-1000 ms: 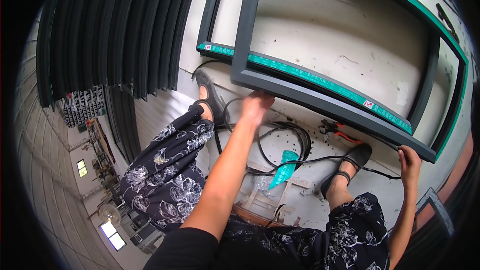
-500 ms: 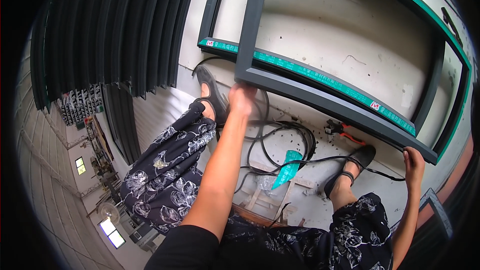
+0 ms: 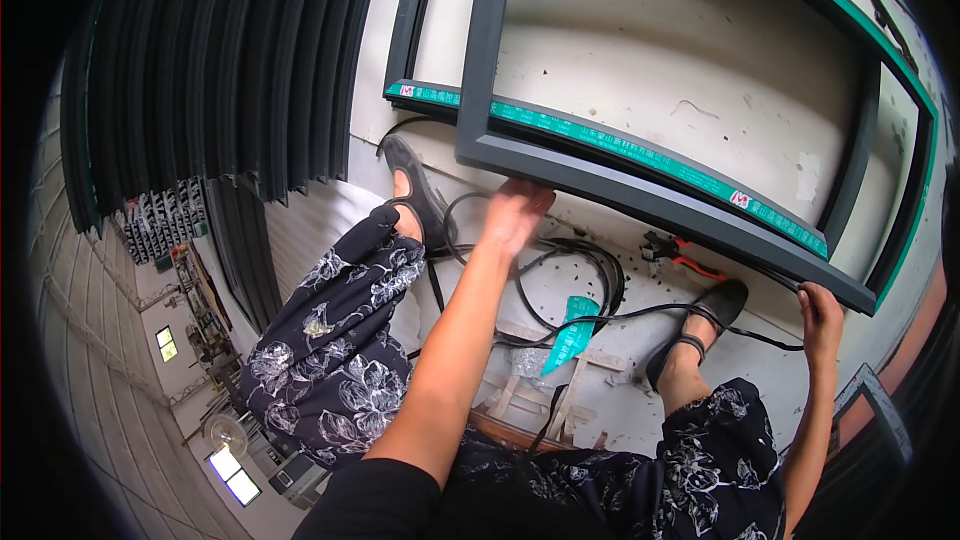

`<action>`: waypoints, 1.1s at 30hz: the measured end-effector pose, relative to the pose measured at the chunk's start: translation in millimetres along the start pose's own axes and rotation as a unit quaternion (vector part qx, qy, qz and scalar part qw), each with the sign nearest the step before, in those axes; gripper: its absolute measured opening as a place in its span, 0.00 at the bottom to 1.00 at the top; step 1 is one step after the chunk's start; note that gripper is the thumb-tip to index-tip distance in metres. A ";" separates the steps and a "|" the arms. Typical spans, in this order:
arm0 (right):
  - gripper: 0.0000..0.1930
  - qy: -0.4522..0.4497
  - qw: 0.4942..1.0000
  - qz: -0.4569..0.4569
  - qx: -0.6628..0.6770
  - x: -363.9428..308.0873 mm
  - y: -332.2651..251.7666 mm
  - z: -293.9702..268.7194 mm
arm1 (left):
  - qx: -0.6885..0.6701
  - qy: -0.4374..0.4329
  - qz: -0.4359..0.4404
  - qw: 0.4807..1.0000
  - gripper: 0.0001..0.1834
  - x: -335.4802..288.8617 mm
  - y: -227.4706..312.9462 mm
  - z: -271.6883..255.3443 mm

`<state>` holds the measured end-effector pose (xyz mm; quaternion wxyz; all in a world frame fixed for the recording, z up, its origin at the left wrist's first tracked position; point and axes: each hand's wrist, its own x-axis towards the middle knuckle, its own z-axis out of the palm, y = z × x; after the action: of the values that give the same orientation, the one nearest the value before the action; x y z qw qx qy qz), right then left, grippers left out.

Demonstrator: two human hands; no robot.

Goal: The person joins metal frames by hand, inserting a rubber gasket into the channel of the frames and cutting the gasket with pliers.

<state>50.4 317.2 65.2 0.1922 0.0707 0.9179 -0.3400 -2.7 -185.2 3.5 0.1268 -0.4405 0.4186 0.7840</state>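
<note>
A dark grey window sash frame (image 3: 640, 202) lies across a larger frame with green film (image 3: 650, 157) on it, both on a pale work surface. At the sash's near edge, close to its left corner, is my left hand (image 3: 518, 215). Its fingers stretch against the edge, their tips partly hidden under it. My right hand (image 3: 822, 320) is at the near right corner, fingers pinched on a thin black rubber strip running along the edge. More black strip (image 3: 650, 315) passes behind the right wrist and crosses my right foot toward a loose coil (image 3: 600, 258) on the floor.
Orange-handled pliers (image 3: 683, 256) lie on the floor beside my right shoe (image 3: 722, 306). A green film scrap (image 3: 573, 332) rests near a small wooden stool (image 3: 560, 395) between my legs. Long dark profiles (image 3: 220, 60) stand at left. A dark tool (image 3: 892, 28) lies at far right.
My left hand has moved right along the sash's near edge, away from its corner. The loop of strip beside it has shifted left. My right hand stays at the right corner.
</note>
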 end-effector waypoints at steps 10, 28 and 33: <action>0.06 0.032 0.999 -0.026 0.001 -1.2 0.1 0.5 | -0.006 0.022 -0.003 1.000 0.13 -6.1 -12.3 22.6; 0.08 0.093 0.941 0.104 0.310 -41.8 47.8 6.6 | 0.046 0.041 -0.019 0.998 0.12 -14.0 -41.7 43.7; 0.07 0.142 0.935 0.085 0.313 -33.0 41.6 13.7 | 0.058 0.054 -0.024 0.997 0.13 -12.0 -53.1 53.6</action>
<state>95.7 339.9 44.1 0.0564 0.2526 0.7735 -0.5786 3.1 -109.3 -1.9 0.1479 -0.4838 0.4587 0.7305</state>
